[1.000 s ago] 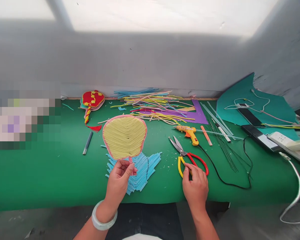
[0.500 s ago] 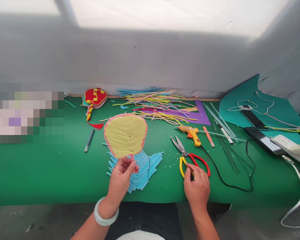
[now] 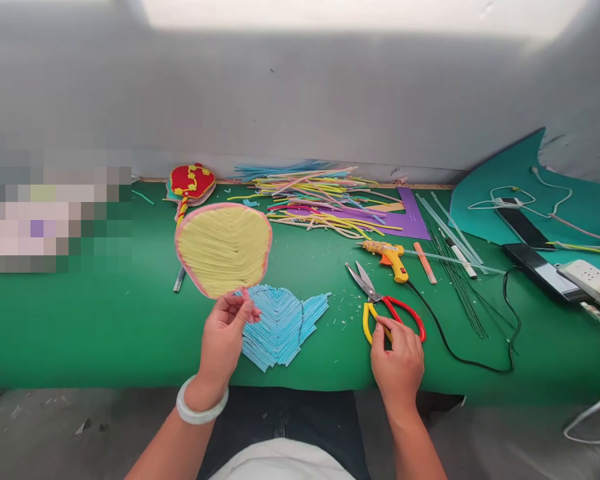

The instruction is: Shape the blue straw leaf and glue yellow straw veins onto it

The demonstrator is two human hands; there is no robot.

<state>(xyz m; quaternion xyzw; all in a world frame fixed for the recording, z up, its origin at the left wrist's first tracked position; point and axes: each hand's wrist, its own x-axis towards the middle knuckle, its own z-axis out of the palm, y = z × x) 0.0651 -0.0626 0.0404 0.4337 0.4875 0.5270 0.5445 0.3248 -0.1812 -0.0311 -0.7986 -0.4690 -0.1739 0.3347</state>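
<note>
By its short pink handle, my left hand (image 3: pixel 229 327) pinches a rounded hand fan (image 3: pixel 225 250), yellow with a pink rim, raised above the table. Partly behind and to the right of that hand lies a ragged piece of light blue strips (image 3: pixel 283 327), flat, with a dark line across its right part. My right hand (image 3: pixel 397 357) rests at the table's front with its fingers curled on the yellow handle of the scissors (image 3: pixel 373 290). The blades stand apart and point away from me; the other handle is red.
A yellow glue gun (image 3: pixel 387 257) with a black cord lies beyond the scissors. Behind are piled coloured strips (image 3: pixel 315 193) and a red-and-yellow fan (image 3: pixel 193 181). To the right are an orange stick (image 3: pixel 425 262), thin dark wires (image 3: pixel 455 293) and a white power strip (image 3: pixel 587 283).
My left hand has moved left with the fan, which tilts more to the left and uncovers more of the blue piece. My right hand stays on the scissors. The view has shifted slightly.
</note>
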